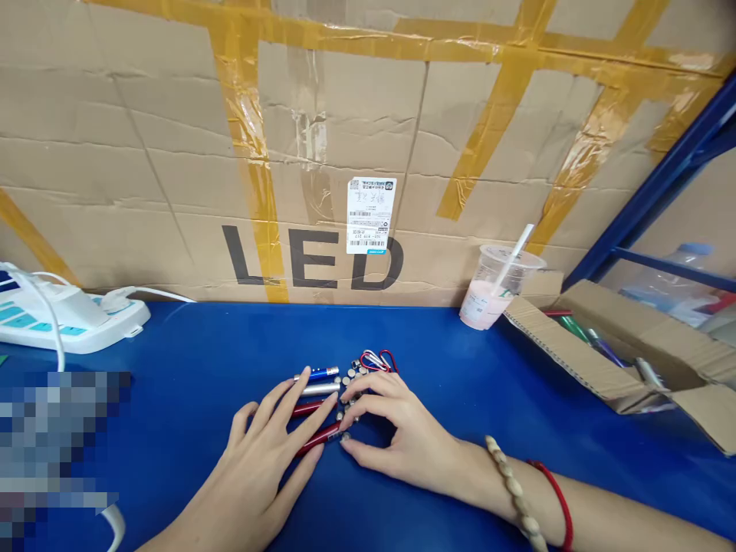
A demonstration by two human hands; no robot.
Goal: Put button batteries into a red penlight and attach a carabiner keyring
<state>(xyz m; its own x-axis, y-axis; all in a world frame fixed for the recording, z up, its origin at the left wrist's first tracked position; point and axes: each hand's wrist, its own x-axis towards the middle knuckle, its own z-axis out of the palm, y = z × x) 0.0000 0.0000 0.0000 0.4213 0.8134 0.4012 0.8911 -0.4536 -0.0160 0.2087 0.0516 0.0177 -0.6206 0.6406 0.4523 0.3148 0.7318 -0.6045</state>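
Observation:
My left hand lies palm down with its fingers spread over several slim metal tubes that look like small penlights. One blue tube, one silver tube and two red tubes lie side by side beneath the fingers. My right hand is curled at the tubes' right ends. Its thumb and index finger pinch a small round silver piece, seemingly a button cell, by the nearest red tube's end. Behind its fingers sit several more button cells, partly hidden, and red and silver clips.
On the blue table, a cup with a straw and an open cardboard box holding coloured tubes stand at right. A white power strip is at left, near a blurred patch. A large carton marked LED rises behind.

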